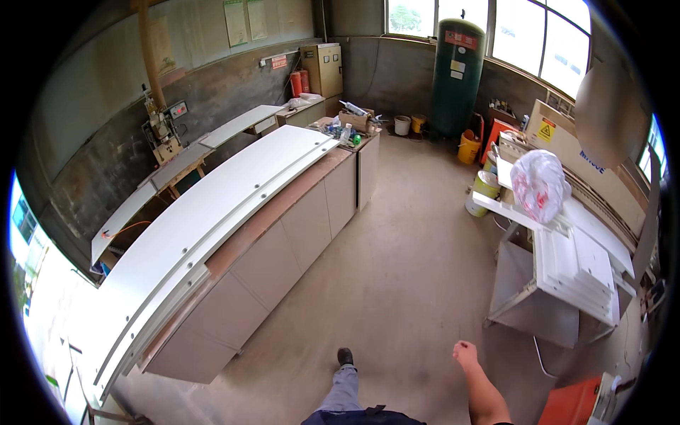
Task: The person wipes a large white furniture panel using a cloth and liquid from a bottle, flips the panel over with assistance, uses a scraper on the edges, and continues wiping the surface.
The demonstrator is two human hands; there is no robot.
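My right hand [465, 352] hangs over the concrete floor at the lower right, its arm stretched out from the lower edge. Its fingers are curled closed; what they hold, if anything, is too small to make out. The hand touches no furniture and is nearest to the metal-framed stand [513, 301] on the right. My left hand is out of the picture. On the left, long white panels [212, 205] with several dark round holes along their edges lie stacked on a brown-topped workbench [258, 244]. One foot in a dark shoe [345, 356] is on the floor ahead of me.
White boards [577, 265] and a plastic bag [540, 185] rest on the right-hand stand. An orange-red object [570, 402] is at the lower right. Farther back are a green tank [457, 78], buckets [468, 147], a metal cabinet [323, 69] and red fire extinguishers [297, 83].
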